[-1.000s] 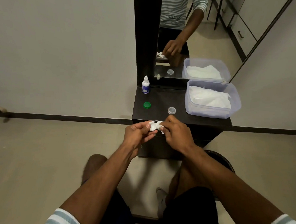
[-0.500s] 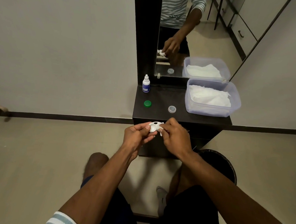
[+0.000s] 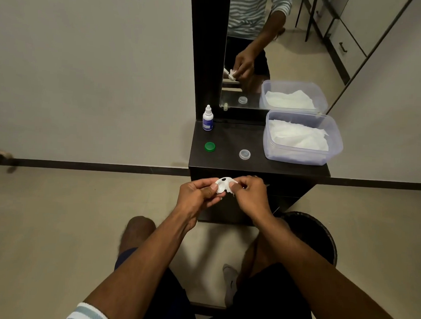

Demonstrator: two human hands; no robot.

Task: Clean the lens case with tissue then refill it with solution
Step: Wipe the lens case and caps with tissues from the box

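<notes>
My left hand (image 3: pixel 198 195) pinches the white lens case (image 3: pixel 221 184) in front of the dark shelf. My right hand (image 3: pixel 250 194) presses a small wad of white tissue (image 3: pixel 232 189) against the case's right side; most of the tissue is hidden under the fingers. On the shelf (image 3: pixel 230 141) stand the small white solution bottle (image 3: pixel 208 118) with a blue label at the back left, a green cap (image 3: pixel 209 146) and a clear cap (image 3: pixel 244 154).
A clear plastic tub (image 3: pixel 302 159) of white tissues sits on the shelf's right end. A mirror (image 3: pixel 271 52) rises behind the shelf. A dark round bin (image 3: pixel 317 235) stands on the floor below my right arm. My knees are under the hands.
Both hands stay together on the case just in front of the shelf edge; the right fingers have shifted slightly on the tissue. The bin has come further into sight.
</notes>
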